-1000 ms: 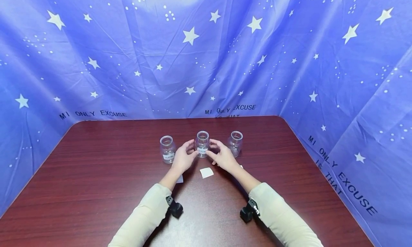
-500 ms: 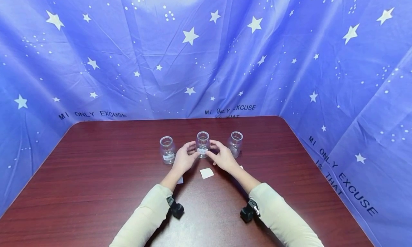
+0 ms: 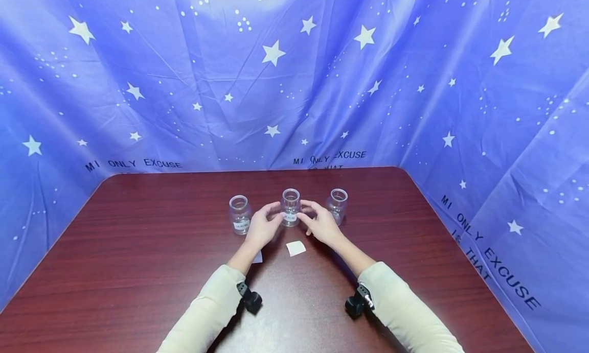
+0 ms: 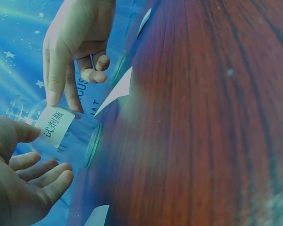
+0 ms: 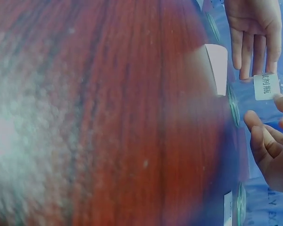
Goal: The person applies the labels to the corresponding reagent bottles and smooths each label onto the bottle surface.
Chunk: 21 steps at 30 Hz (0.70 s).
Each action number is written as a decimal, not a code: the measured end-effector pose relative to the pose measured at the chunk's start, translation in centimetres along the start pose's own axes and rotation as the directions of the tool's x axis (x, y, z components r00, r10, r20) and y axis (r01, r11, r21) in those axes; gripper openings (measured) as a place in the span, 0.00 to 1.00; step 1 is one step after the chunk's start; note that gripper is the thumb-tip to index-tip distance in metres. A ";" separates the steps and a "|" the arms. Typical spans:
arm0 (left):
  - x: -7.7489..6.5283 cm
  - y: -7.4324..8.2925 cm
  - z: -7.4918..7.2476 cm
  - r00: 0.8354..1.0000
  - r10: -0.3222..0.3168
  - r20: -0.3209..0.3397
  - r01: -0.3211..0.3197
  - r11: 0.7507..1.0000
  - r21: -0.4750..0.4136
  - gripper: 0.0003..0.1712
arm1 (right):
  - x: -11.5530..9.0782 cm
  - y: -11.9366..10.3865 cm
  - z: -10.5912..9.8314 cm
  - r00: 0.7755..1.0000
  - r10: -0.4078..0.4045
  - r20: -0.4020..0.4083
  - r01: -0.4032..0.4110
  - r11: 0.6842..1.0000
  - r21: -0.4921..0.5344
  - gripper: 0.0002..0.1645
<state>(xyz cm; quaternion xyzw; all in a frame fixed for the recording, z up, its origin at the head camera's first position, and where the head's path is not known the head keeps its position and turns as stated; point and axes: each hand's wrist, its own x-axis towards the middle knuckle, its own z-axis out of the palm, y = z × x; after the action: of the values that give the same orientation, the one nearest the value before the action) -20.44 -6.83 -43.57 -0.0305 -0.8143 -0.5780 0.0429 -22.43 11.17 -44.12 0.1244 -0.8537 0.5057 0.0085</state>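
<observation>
A clear glass jar (image 3: 290,202) stands upright on the table between my two hands. Its front carries a white label (image 4: 55,126) with black Chinese characters. My left hand (image 3: 263,228) is at the jar's left side, thumb at the label's edge and fingers reaching toward the back. On the opposite side, my right hand (image 3: 324,227) has its thumb tip at the label's right edge, with the forefinger behind the jar. To the left is a second jar (image 3: 239,208), also labelled. A third jar (image 3: 338,202) stands at the right, partly hidden by my right hand.
A white paper slip (image 3: 296,248) lies on the table in front of the middle jar. Another slip (image 3: 257,257) shows partly beside my left wrist. The dark red wooden table (image 3: 138,271) ends at a blue star-patterned curtain (image 3: 230,123).
Both thumbs have shifted slightly outward toward the label's edges, so more of its front shows. The jars stay in place.
</observation>
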 end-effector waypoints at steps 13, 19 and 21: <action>-0.7 0.2 -0.6 0.998 -0.054 -0.018 0.056 0.993 0.108 0.19 | -0.8 -1.0 -1.5 1.000 -0.006 0.018 0.007 0.997 -0.071 0.19; -1.2 0.6 -0.9 1.000 -0.023 0.001 0.022 0.982 0.188 0.12 | -1.6 -1.2 -2.5 0.995 -0.099 0.030 0.102 0.991 -0.090 0.17; -1.5 0.8 -0.7 1.000 -0.017 0.025 0.011 0.976 0.216 0.10 | -1.8 -1.1 -3.0 0.992 -0.119 0.052 0.124 0.987 -0.107 0.16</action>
<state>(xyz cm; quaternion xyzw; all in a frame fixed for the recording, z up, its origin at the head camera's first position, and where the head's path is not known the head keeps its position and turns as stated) -18.85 -7.25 -42.69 -0.0275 -0.8730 -0.4859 0.0310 -20.72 13.61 -41.98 0.1869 -0.8710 0.4535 0.0269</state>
